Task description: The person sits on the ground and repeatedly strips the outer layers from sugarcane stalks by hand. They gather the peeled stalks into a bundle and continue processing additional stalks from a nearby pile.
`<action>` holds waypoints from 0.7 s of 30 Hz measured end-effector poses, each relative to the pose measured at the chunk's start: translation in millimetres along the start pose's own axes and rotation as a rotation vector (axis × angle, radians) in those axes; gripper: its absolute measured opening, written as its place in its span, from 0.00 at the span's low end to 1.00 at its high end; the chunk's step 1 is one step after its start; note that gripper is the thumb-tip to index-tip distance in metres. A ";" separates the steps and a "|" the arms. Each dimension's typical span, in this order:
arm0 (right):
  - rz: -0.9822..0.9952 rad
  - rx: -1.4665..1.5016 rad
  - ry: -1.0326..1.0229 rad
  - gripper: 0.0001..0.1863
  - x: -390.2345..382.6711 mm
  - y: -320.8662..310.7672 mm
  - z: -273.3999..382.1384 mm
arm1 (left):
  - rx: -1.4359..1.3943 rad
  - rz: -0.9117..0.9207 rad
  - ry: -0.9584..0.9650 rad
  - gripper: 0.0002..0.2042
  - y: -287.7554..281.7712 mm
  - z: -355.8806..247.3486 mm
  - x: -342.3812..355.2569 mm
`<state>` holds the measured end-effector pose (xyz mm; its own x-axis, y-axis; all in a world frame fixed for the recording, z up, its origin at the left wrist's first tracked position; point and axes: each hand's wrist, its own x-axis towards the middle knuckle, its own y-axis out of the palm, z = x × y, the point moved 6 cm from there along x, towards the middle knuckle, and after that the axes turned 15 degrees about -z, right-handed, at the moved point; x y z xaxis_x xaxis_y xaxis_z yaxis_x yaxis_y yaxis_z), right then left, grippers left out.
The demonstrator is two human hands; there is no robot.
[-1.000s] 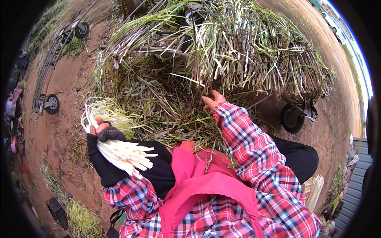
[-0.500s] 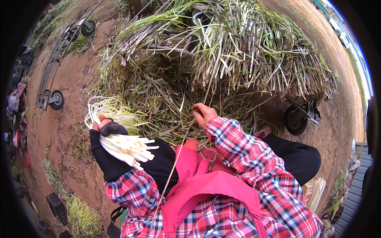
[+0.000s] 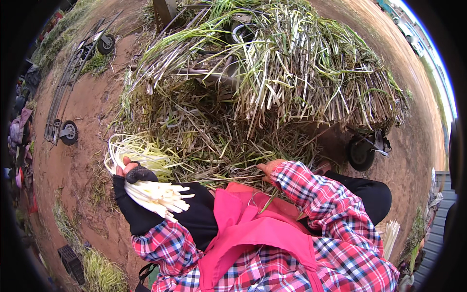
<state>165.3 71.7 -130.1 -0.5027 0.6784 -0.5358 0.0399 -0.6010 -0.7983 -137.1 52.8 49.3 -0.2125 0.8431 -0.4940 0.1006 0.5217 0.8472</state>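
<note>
My left hand (image 3: 130, 168), in a black fingerless sleeve with a dark cover on the thumb or a finger, is closed round a bundle of blanched chive-like stalks (image 3: 158, 197). Their thick white cut ends point right over my black-trousered leg. The thin pale-yellow leaves (image 3: 146, 152) fan out beyond the fist. My right hand (image 3: 270, 170), bare, is low at the near edge of the loose stalk litter (image 3: 209, 131). Its index finger and thumb show slightly apart with nothing visible between them; the other fingers are mostly hidden. A few green strands lie on my pink apron (image 3: 243, 209).
A cart-like frame ahead bears a thick heap of green and brown stalks (image 3: 316, 63), with a black wheel (image 3: 361, 153) below right. A metal hand cart (image 3: 61, 104) lies on red soil at left. Low left are a black crate (image 3: 72, 263) and yellowish leaves (image 3: 102, 270). White stalks (image 3: 390, 238) are at right.
My right hand has moved down and right, toward my lap. A long thin straw that crossed in front of me is gone from view. My left hand still holds the bundle, slightly lower in the picture.
</note>
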 end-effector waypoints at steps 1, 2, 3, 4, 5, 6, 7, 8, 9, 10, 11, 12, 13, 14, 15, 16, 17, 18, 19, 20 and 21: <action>-0.007 -0.028 0.018 0.22 1.6 -21.5 1.9 | 0.004 0.000 0.008 0.11 0.1 0.3 0.6; -0.132 0.043 0.090 0.17 5.0 -47.7 3.1 | -0.005 0.002 -0.002 0.11 0.2 1.2 1.0; -0.430 0.166 0.053 0.14 4.3 -82.0 8.8 | -0.012 0.002 -0.011 0.11 0.5 2.1 1.1; -0.573 0.221 0.069 0.14 7.7 -105.3 6.8 | -0.036 0.011 -0.024 0.11 1.0 3.0 1.0; -0.584 0.197 0.093 0.15 14.7 -119.2 1.8 | -0.024 -0.005 -0.023 0.11 0.4 3.4 0.8; -0.624 0.263 0.262 0.14 25.4 -129.0 -11.1 | -0.028 -0.014 -0.026 0.12 0.1 3.7 0.6; -0.582 0.408 0.432 0.18 35.4 -130.0 -27.0 | -0.051 -0.010 -0.039 0.12 0.5 4.0 0.1; -0.657 0.301 0.481 0.17 44.2 -133.2 -34.0 | -0.031 -0.006 -0.032 0.12 0.8 3.7 -0.5; -0.771 0.217 0.492 0.17 51.9 -133.6 -37.8 | -0.030 0.010 -0.035 0.12 1.6 3.7 -0.8; -0.673 0.437 0.508 0.18 64.3 -117.8 -42.2 | -0.045 0.037 -0.049 0.12 3.2 4.0 -1.8; -0.567 0.657 0.532 0.19 76.2 -100.2 -44.0 | -0.031 0.015 -0.039 0.12 1.7 3.6 -1.1; -0.624 0.728 0.561 0.19 80.6 -88.9 -44.0 | -0.035 0.003 -0.035 0.12 0.8 3.1 -1.4; -0.696 0.942 0.538 0.15 82.1 -78.1 -41.4 | -0.054 -0.003 -0.043 0.12 0.2 3.2 -1.2; -0.725 1.128 0.537 0.13 82.4 -69.1 -39.2 | -0.034 -0.006 -0.033 0.12 -0.1 2.9 -1.1; -0.722 1.288 0.623 0.11 78.0 -58.4 -38.0 | -0.030 -0.001 -0.034 0.12 0.4 3.3 -1.0; -0.791 1.392 0.614 0.08 71.3 -56.9 -33.0 | -0.040 0.013 -0.044 0.12 1.3 3.9 -1.1; -0.778 1.488 0.570 0.07 64.7 -58.2 -24.0 | -0.022 0.010 -0.036 0.12 1.7 4.2 -1.3; -0.721 1.561 0.432 0.07 55.8 -62.6 -8.4 | -0.020 0.017 -0.041 0.12 2.4 5.2 -1.4; -0.659 1.642 0.314 0.07 42.8 -67.9 8.1 | -0.035 0.036 -0.058 0.12 4.0 6.8 -2.3; -0.650 1.663 0.313 0.06 28.7 -72.5 19.9 | -0.025 0.016 -0.035 0.11 3.3 6.8 -2.2; -0.636 1.733 0.223 0.06 14.4 -80.5 34.9 | -0.008 -0.006 -0.029 0.11 2.4 7.8 -2.6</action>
<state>124.8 115.0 -64.0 0.0282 0.8962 -0.4427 -0.9735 0.1251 0.1912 -128.7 52.9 51.2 -0.1847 0.8433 -0.5048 0.0915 0.5261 0.8455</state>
